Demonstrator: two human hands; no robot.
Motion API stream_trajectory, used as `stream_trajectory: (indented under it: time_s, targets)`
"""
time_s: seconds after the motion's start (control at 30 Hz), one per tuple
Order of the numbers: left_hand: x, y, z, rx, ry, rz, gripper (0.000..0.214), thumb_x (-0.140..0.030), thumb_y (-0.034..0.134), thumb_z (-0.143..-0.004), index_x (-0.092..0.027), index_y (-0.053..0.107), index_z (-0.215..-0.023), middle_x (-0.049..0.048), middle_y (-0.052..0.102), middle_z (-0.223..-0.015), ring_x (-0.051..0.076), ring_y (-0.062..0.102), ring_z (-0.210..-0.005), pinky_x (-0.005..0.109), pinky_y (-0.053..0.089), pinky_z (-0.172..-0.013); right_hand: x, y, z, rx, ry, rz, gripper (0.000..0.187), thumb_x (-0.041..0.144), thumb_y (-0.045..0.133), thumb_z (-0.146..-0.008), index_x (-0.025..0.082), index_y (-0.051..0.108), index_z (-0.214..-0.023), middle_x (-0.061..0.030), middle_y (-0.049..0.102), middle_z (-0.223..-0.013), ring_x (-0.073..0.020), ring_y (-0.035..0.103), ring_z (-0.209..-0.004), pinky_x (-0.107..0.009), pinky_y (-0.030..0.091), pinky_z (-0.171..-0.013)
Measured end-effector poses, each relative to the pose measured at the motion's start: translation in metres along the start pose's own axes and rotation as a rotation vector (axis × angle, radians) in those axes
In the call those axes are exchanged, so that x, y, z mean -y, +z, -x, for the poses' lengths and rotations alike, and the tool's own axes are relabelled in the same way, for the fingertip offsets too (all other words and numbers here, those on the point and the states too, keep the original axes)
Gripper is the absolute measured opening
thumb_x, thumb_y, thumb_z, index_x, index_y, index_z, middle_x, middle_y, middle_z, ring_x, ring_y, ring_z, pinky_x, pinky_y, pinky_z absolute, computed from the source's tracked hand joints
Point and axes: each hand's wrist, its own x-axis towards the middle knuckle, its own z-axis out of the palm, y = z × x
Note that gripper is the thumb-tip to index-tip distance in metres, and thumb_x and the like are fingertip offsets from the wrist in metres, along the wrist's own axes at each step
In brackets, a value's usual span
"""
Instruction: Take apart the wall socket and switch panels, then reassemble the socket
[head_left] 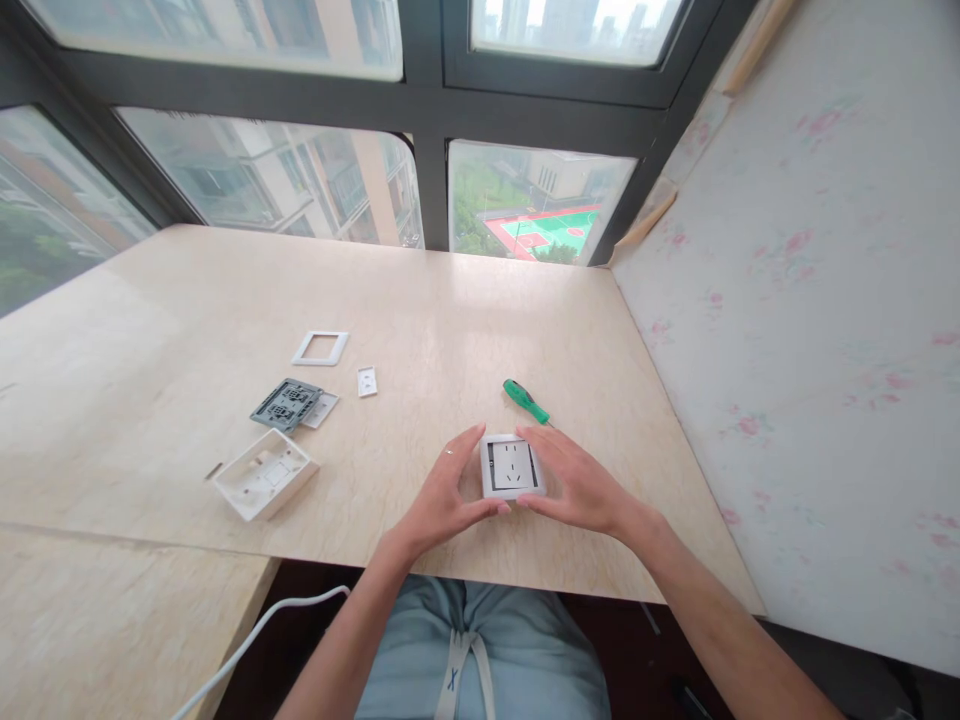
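Observation:
A white wall socket (513, 466) with a square frame sits near the table's front edge. Its slotted centre panel looks slightly askew, with dark gaps at the left and right sides. My left hand (447, 490) curves around the socket's left side, index fingertip by the upper left corner and thumb along the near edge. On the opposite side my right hand (576, 478) grips the socket, fingers over the far right corner and thumb at the near edge. Just beyond the right hand lies a green-handled screwdriver (526, 400), its shaft mostly hidden by that hand.
To the left lie a white open back box (264, 476), a dark grey mounting plate (286, 403) overlapping a white panel (321, 409), an empty white frame (321, 348) and a small white insert (367, 381). Windows border the far side; a papered wall (795, 330) stands right.

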Motion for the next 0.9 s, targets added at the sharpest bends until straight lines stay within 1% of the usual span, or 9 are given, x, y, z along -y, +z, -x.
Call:
stream_trajectory:
  time_s: [0.13,0.3,0.4,0.47,0.57,0.67,0.77,0.83,0.9]
  targets:
    - [0.002,0.0,0.0,0.008,-0.008,0.003,0.087,-0.048,0.075,-0.08,-0.029,0.03,-0.152,0.0123,0.038,-0.153,0.028,0.038,-0.141,0.05,0.036,-0.115,-0.002,0.004,0.005,-0.007,0.038,-0.04,0.086,0.048,0.065,-0.088,0.024,0.018,-0.157,-0.0172,0.045,-0.148,-0.0333,0.042,-0.139,-0.059,0.039,-0.112]
    - [0.003,0.001,0.0,-0.004,0.016,-0.031,0.085,-0.047,0.075,-0.08,-0.03,0.031,-0.151,0.0111,0.038,-0.154,0.027,0.038,-0.142,0.05,0.033,-0.116,-0.006,0.01,0.015,-0.018,0.126,-0.128,0.086,0.049,0.065,-0.088,0.027,0.019,-0.157,-0.0152,0.04,-0.153,-0.032,0.038,-0.142,-0.058,0.038,-0.113]
    - [0.003,0.0,0.0,-0.008,0.032,-0.038,0.084,-0.046,0.074,-0.081,-0.029,0.032,-0.151,0.0117,0.038,-0.154,0.027,0.038,-0.141,0.05,0.034,-0.116,-0.009,0.014,0.019,-0.022,0.154,-0.178,0.087,0.049,0.067,-0.087,0.029,0.018,-0.157,-0.0131,0.037,-0.155,-0.0303,0.036,-0.144,-0.056,0.037,-0.114]
    - [0.002,0.0,-0.001,-0.006,0.037,-0.038,0.085,-0.047,0.075,-0.081,-0.028,0.032,-0.152,0.0129,0.039,-0.153,0.028,0.039,-0.141,0.051,0.034,-0.115,-0.01,0.015,0.02,-0.015,0.165,-0.202,0.09,0.05,0.069,-0.086,0.029,0.018,-0.157,-0.013,0.036,-0.156,-0.0302,0.035,-0.144,-0.056,0.035,-0.115]
    - [0.0,0.001,-0.001,-0.016,0.043,-0.027,0.085,-0.046,0.075,-0.08,-0.028,0.033,-0.151,0.0137,0.041,-0.151,0.03,0.04,-0.139,0.052,0.035,-0.114,-0.01,0.013,0.018,-0.013,0.178,-0.208,0.091,0.05,0.071,-0.084,0.027,0.021,-0.156,-0.0145,0.039,-0.154,-0.0317,0.037,-0.143,-0.057,0.036,-0.114]
    - [-0.003,0.002,-0.001,-0.065,0.067,0.01,0.082,-0.044,0.076,-0.081,-0.029,0.035,-0.15,0.0128,0.043,-0.15,0.028,0.042,-0.138,0.05,0.039,-0.112,-0.005,0.006,0.014,-0.049,0.151,-0.195,0.087,0.047,0.072,-0.084,0.028,0.024,-0.155,-0.0141,0.043,-0.15,-0.0315,0.04,-0.14,-0.057,0.039,-0.112]
    - [-0.01,-0.001,0.0,-0.131,0.106,0.011,0.082,-0.043,0.076,-0.08,-0.029,0.036,-0.149,0.0136,0.045,-0.148,0.029,0.044,-0.136,0.049,0.042,-0.109,0.003,-0.004,0.006,-0.087,0.116,-0.213,0.085,0.044,0.072,-0.085,0.029,0.026,-0.154,-0.0126,0.045,-0.149,-0.0301,0.043,-0.139,-0.054,0.041,-0.112]
    - [-0.015,-0.008,0.001,-0.19,0.136,-0.026,0.083,-0.043,0.078,-0.078,-0.028,0.037,-0.148,0.0137,0.048,-0.145,0.029,0.046,-0.134,0.049,0.043,-0.108,0.008,-0.01,-0.001,-0.1,0.101,-0.233,0.084,0.042,0.071,-0.086,0.029,0.025,-0.155,-0.0116,0.043,-0.151,-0.0292,0.042,-0.14,-0.052,0.04,-0.114]
    - [-0.019,-0.02,0.006,-0.265,0.149,-0.084,0.083,-0.043,0.079,-0.077,-0.027,0.039,-0.147,0.013,0.05,-0.143,0.029,0.048,-0.132,0.048,0.044,-0.107,0.013,-0.015,-0.009,-0.089,0.093,-0.242,0.086,0.042,0.07,-0.086,0.029,0.023,-0.156,-0.0107,0.038,-0.155,-0.029,0.038,-0.143,-0.051,0.037,-0.116]
